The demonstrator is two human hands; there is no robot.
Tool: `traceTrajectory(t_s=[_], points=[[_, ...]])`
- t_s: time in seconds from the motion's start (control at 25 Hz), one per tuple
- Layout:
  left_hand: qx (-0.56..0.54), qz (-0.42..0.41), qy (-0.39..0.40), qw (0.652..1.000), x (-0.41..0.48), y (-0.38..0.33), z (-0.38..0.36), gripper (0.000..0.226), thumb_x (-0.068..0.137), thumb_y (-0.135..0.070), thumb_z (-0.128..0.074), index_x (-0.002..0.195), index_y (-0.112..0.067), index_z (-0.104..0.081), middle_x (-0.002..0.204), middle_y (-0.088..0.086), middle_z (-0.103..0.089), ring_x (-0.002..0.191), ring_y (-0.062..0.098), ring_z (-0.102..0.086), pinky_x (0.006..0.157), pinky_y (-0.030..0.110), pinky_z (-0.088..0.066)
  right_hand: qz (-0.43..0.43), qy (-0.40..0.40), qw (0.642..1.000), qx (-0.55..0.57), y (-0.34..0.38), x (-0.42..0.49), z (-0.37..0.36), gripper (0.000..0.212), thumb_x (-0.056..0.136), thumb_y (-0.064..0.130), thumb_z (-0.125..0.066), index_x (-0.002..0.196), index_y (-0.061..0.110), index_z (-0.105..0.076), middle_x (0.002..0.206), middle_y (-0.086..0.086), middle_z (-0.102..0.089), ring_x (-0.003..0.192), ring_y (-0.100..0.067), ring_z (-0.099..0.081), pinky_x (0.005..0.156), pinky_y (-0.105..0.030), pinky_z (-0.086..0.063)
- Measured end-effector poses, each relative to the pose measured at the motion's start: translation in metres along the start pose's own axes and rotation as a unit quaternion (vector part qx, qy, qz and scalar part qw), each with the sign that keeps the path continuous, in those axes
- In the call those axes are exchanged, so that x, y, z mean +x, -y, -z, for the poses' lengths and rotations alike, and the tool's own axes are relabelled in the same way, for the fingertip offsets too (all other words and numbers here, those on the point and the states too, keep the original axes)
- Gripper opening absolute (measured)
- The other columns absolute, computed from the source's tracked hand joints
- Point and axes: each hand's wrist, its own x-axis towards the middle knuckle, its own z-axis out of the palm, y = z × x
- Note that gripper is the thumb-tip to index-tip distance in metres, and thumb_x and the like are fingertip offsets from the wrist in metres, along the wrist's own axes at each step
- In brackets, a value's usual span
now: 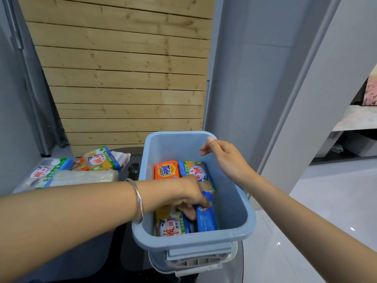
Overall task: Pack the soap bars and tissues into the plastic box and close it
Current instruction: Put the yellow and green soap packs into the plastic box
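Observation:
A light blue plastic box (pixel 232 203) stands open in front of me. Inside lie an orange Tide soap bar (pixel 166 170), a wrapped soap bar with red characters (pixel 194 170) beside it, and another yellow soap bar (pixel 170 225) at the near end. My left hand (pixel 189 198) reaches down into the box, fingers closed on a blue-wrapped pack (pixel 206 220) standing on edge. My right hand (pixel 222 156) hovers over the box's right rim, fingers loosely apart, holding nothing. More soap bars (pixel 102 160) and tissue packs (pixel 81 177) lie in a pile left of the box.
The box sits on a dark round table (pixel 124 254). A wooden slatted panel (pixel 122 78) leans against the wall behind. Grey walls stand on both sides, and white floor (pixel 306 231) lies to the right. A white latch part (pixel 195 268) shows under the box's near edge.

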Motion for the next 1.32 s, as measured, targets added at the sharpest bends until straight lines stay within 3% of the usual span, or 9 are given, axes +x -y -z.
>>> traceTrajectory(t_s=[0.08,0.24,0.36,0.52,0.64,0.76,1.04,1.2,1.32], points=[[0.072,0.02,0.008,0.997,-0.003,-0.004,-0.006,0.053,0.089,-0.031,-0.059,0.127,0.0,-0.039,0.11,0.021,-0.067,0.082,0.035,-0.072,0.048,0.03,-0.056,-0.002,0.0,1.0,-0.011,0.001,0.0,-0.001,0.043,0.1,0.035,-0.035,0.09,0.01,-0.068,0.092,-0.001,-0.07,0.07,0.004,-0.054,0.059,0.002,-0.035],[0.128,0.003,-0.029,0.991,0.001,-0.01,-0.019,0.062,0.082,-0.042,-0.06,0.127,-0.008,-0.035,0.107,0.02,-0.068,0.057,0.032,-0.066,0.047,0.027,-0.053,0.005,0.0,1.0,-0.02,0.001,-0.002,0.0,0.043,0.1,0.035,-0.036,0.091,0.009,-0.068,0.09,-0.001,-0.07,0.056,0.013,-0.052,0.052,0.0,-0.036],[0.07,-0.005,-0.048,0.996,0.003,-0.008,-0.016,0.053,0.078,-0.034,-0.065,0.118,-0.007,-0.045,0.101,0.016,-0.07,0.067,0.032,-0.068,0.062,0.034,-0.059,0.005,0.0,1.0,-0.022,0.001,-0.002,0.0,0.04,0.1,0.035,-0.037,0.088,0.011,-0.067,0.09,-0.002,-0.07,0.067,0.005,-0.055,0.057,0.0,-0.036],[-0.012,-0.016,0.046,0.999,-0.005,-0.008,0.025,0.019,0.081,-0.018,-0.067,0.093,-0.008,-0.056,0.086,0.009,-0.068,0.079,0.021,-0.071,0.062,0.025,-0.058,0.017,0.001,1.0,-0.012,-0.001,-0.002,-0.001,0.035,0.099,0.03,-0.042,0.087,0.009,-0.067,0.087,-0.004,-0.07,0.078,-0.007,-0.059,0.069,-0.005,-0.04],[-0.126,-0.048,0.079,0.988,-0.016,-0.005,0.066,0.035,0.084,-0.008,-0.066,0.116,-0.012,-0.051,0.1,0.009,-0.066,0.084,0.019,-0.068,0.066,0.03,-0.06,0.029,0.006,0.999,-0.015,-0.002,0.001,-0.002,0.029,0.097,0.022,-0.047,0.09,0.004,-0.069,0.088,-0.007,-0.07,0.083,-0.012,-0.06,0.079,-0.02,-0.044],[-0.151,-0.055,0.128,0.979,-0.015,0.004,0.064,0.053,0.088,-0.005,-0.059,0.136,-0.018,-0.04,0.117,0.011,-0.06,0.097,0.022,-0.065,0.073,0.032,-0.059,0.029,0.003,0.999,-0.018,-0.002,0.002,-0.003,0.025,0.095,0.018,-0.05,0.091,0.003,-0.069,0.091,-0.009,-0.072,0.081,-0.01,-0.061,0.076,-0.018,-0.044],[-0.112,-0.058,0.191,0.973,0.009,0.008,0.041,0.043,0.091,-0.005,-0.054,0.129,-0.022,-0.045,0.138,0.013,-0.052,0.123,0.028,-0.054,0.101,0.038,-0.046,0.026,0.003,0.999,-0.028,-0.004,0.001,-0.002,0.023,0.095,0.02,-0.05,0.093,0.007,-0.069,0.095,-0.007,-0.072,0.093,-0.015,-0.063,0.086,-0.026,-0.046],[-0.132,-0.09,0.158,0.974,0.009,0.009,0.048,0.039,0.089,-0.005,-0.056,0.123,-0.023,-0.047,0.124,0.009,-0.058,0.114,0.025,-0.059,0.095,0.037,-0.052,0.025,0.003,0.999,-0.02,-0.004,0.0,-0.002,0.022,0.093,0.019,-0.052,0.094,0.006,-0.069,0.095,-0.008,-0.072,0.095,-0.016,-0.063,0.088,-0.027,-0.046],[-0.097,-0.108,0.135,0.98,0.006,0.012,0.043,0.045,0.091,-0.007,-0.055,0.131,-0.021,-0.042,0.136,0.007,-0.051,0.116,0.021,-0.057,0.09,0.031,-0.053,0.025,0.0,1.0,-0.01,-0.003,0.0,-0.003,0.019,0.092,0.017,-0.053,0.093,0.006,-0.068,0.094,-0.01,-0.072,0.092,-0.017,-0.064,0.086,-0.027,-0.047]])
